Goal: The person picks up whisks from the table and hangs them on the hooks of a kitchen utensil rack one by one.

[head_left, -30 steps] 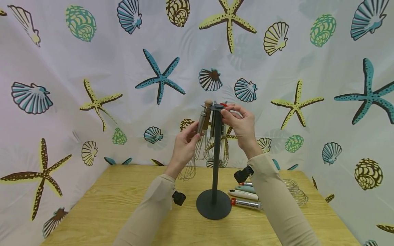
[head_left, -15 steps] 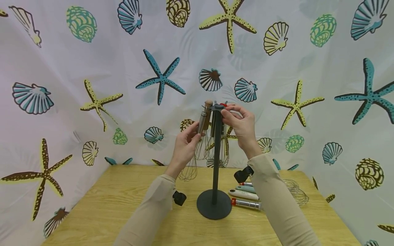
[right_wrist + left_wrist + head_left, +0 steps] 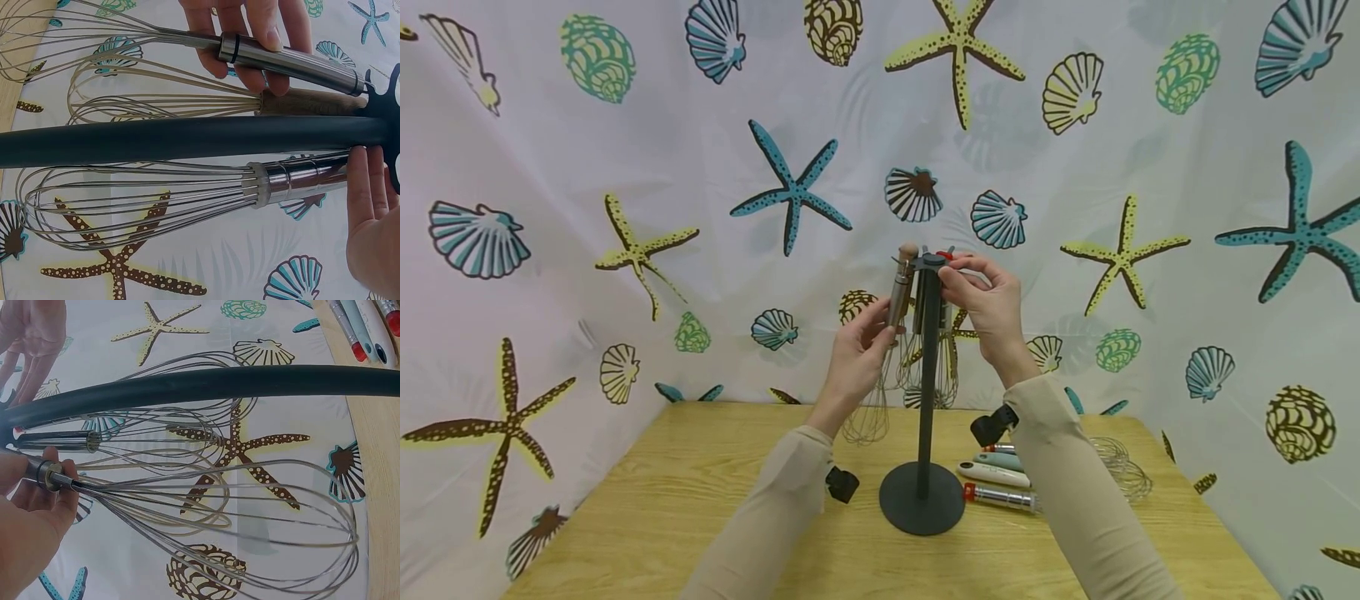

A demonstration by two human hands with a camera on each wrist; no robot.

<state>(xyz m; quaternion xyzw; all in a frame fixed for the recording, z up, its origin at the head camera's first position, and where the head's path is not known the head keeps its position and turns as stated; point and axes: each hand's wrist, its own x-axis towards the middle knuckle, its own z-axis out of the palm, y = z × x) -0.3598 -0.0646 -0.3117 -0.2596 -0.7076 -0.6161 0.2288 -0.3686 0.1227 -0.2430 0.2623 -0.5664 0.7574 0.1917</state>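
At the centre of the head view, we see a dark stand [image 3: 928, 375] upright on a wooden table [image 3: 715, 500], whisks hanging round its top. Left of the pole, the left hand [image 3: 852, 354] pinches a steel-handled whisk [image 3: 898, 302], just beside a hanging wooden-handled whisk [image 3: 909, 250]. Right of the pole, the right hand [image 3: 988, 300] has its fingertips at the stand's top; we cannot tell whether they pinch it. Lower right lie a green handle [image 3: 996, 461], a cream handle [image 3: 992, 475] and two red-tipped handles [image 3: 1002, 497]; we judge these are left to hang, the job perhaps half done

Across the left of the left wrist view, we find thumb and fingers round the steel handle, its wires spreading rightward

Towards the upper right of the right wrist view, the steel handle's end loop meets a hook [image 3: 370, 82]; we cannot tell if it has caught. Below the pole, a chrome-handled whisk [image 3: 306, 178] seems already placed
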